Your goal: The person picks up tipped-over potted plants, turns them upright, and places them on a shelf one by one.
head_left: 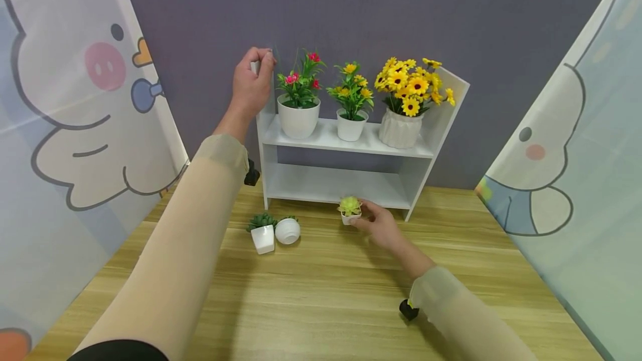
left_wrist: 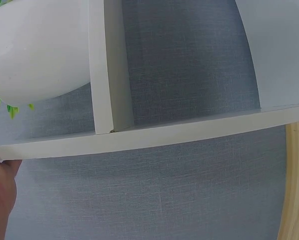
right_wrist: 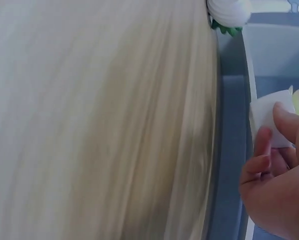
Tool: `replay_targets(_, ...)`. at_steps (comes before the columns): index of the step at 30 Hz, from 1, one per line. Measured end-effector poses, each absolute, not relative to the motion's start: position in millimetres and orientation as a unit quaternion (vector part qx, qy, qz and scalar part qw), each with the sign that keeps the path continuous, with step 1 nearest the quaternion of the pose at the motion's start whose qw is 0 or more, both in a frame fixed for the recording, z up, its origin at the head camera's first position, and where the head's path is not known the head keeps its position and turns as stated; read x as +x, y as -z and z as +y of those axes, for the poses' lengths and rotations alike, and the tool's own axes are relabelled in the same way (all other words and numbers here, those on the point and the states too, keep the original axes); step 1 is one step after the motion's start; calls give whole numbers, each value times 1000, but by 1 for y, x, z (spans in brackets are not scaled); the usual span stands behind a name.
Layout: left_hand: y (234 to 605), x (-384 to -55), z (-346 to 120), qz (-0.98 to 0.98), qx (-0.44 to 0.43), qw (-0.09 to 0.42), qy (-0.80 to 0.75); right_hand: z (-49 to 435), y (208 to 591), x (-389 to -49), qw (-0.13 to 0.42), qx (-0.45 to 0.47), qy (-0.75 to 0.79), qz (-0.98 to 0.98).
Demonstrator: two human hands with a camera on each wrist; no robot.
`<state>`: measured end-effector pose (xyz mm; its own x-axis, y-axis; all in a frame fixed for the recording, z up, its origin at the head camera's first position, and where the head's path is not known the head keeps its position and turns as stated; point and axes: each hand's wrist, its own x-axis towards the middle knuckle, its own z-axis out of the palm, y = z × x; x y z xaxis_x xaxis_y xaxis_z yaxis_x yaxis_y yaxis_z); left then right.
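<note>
My left hand (head_left: 252, 79) grips the upper end of the left side panel of a white two-tier shelf (head_left: 346, 183). In the left wrist view, part of that hand (left_wrist: 0, 195) shows at the panel's edge. My right hand (head_left: 381, 228) pinches a small potted succulent (head_left: 350, 208), yellow-green in a white pot, just in front of the lower tier. The right wrist view has the thumb and fingers around the white pot (right_wrist: 267, 112). To the left, two small green succulents in white pots, one squarish (head_left: 263, 239) and one round (head_left: 288, 231), lie tipped on the table.
On the upper tier stand white pots with red flowers (head_left: 299, 118), small yellow flowers (head_left: 351, 127) and a fuller yellow bunch (head_left: 400, 130). The wood-grain table (head_left: 311, 305) runs up to a grey wall (head_left: 346, 4). Cartoon-printed sheets (head_left: 65, 99) hang at both sides.
</note>
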<state>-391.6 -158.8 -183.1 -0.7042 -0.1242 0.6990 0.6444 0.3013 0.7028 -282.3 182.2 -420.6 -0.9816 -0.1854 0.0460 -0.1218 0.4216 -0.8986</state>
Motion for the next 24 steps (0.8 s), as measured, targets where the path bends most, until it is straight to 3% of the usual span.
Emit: replay_targets(24,184,-393,-159,-732,-185,346,557,248,411,-301,-16,-26,559,829)
